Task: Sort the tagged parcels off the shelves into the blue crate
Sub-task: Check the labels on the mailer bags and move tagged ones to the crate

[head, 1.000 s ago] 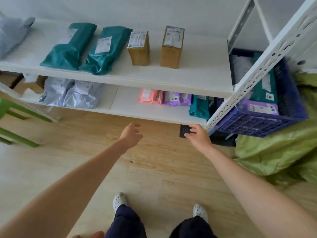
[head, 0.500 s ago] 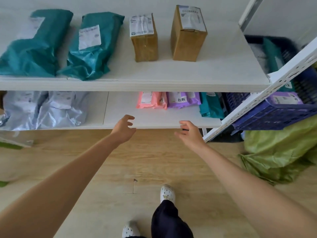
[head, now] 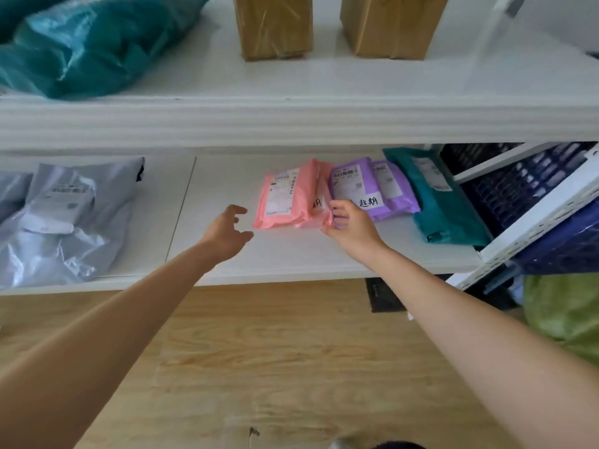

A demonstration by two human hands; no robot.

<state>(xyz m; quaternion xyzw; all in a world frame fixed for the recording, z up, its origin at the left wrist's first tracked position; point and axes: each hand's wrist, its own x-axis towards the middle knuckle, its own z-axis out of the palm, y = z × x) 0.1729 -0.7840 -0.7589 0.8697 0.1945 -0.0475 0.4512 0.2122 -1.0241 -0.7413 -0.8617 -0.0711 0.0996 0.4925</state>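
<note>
Lower shelf [head: 227,176] — grey bags [head: 64,228], pink parcels [head: 288,196], purple parcels [head: 372,186], teal parcel [head: 444,205], upper shelf [head: 324,79] — boxes [head: 275,27]

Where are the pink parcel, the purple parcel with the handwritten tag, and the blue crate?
pink parcel [head: 282,192], head view, on its printed label.
purple parcel [head: 368,202], head view, on its handwritten tag.
blue crate [head: 518,189], head view, on its lattice side wall.

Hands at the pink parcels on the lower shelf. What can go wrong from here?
1. The right hand seems to pinch only a corner of the right pink parcel; the soft bag may slip, or drag the left pink parcel overlapping it.
2. Its fingers also touch the purple parcel, which could come along.
3. The white post stands between shelf and blue crate; a carried parcel may snag.
</note>
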